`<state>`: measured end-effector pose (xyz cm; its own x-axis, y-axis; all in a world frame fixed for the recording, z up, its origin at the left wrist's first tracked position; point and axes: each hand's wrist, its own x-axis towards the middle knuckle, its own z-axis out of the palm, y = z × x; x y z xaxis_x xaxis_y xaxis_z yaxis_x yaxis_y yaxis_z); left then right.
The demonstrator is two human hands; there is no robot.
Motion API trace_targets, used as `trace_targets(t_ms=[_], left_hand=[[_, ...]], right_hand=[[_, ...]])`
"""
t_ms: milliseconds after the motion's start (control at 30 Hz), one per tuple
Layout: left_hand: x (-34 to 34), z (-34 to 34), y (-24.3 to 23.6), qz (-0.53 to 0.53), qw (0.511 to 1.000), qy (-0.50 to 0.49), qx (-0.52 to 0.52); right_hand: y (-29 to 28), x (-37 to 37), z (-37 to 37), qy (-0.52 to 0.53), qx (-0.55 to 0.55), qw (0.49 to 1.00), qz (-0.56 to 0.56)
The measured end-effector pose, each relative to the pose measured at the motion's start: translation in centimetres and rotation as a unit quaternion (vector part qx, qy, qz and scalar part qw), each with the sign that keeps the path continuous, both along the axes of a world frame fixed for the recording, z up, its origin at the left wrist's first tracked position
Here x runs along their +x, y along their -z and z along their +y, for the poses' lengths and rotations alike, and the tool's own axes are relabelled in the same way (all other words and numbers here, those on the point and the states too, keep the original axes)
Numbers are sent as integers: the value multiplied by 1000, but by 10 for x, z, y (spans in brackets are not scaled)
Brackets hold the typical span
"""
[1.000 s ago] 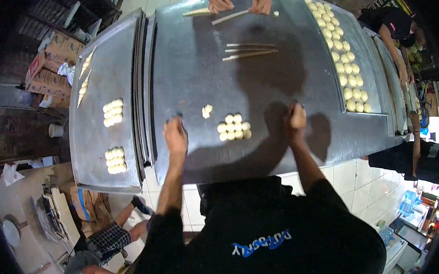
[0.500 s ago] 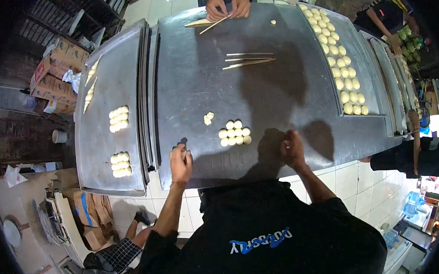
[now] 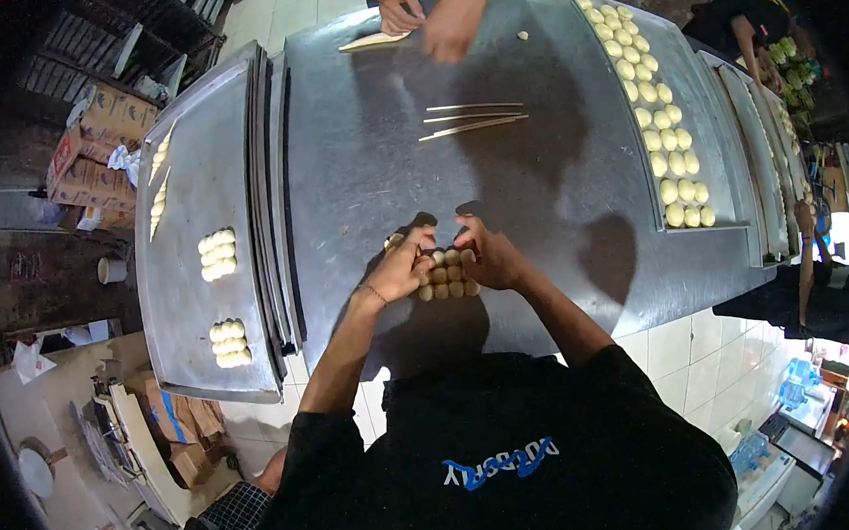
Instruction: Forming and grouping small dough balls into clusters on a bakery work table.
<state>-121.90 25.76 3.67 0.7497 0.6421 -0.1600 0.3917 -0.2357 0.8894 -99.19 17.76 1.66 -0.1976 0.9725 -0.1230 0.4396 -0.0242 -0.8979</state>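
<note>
A tight block of pale dough balls (image 3: 449, 276) sits on the metal table in front of me. My left hand (image 3: 400, 264) is curled against the block's left side, fingertips at its upper left corner. On the opposite side, my right hand (image 3: 494, 255) presses its bent fingers to the upper right corner, thumb along the edge. Both hands grip the block between them, and they hide its outer balls in part. Just beyond my left fingers, small dough scraps (image 3: 394, 240) are partly covered.
Thin sticks (image 3: 474, 118) lie mid-table. Across from me, another person's hands (image 3: 450, 24) work near a long dough strip (image 3: 374, 40). The left tray (image 3: 182, 306) bears dough blocks and twisted strips; the right tray (image 3: 718, 178) holds rows of dough balls.
My hands have moved forward and inward from either side of the dough block onto its sides. Opposite, the other person has put down a stick beside the others and one hand has moved nearer.
</note>
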Motion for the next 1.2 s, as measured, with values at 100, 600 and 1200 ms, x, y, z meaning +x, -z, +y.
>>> trace_targets(t_ms=[100,600,1200], left_hand=[[1,2,-7,26,997,75,-10],[-34,-49,28,-182,869,-457,57],[-68,13,-30,232,864,-212,394]], right_hand=[[-2,0,1,-23,41,998,-36],[28,22,-81,449,98,885,79],[16,42,-95,356,206,901,-136]])
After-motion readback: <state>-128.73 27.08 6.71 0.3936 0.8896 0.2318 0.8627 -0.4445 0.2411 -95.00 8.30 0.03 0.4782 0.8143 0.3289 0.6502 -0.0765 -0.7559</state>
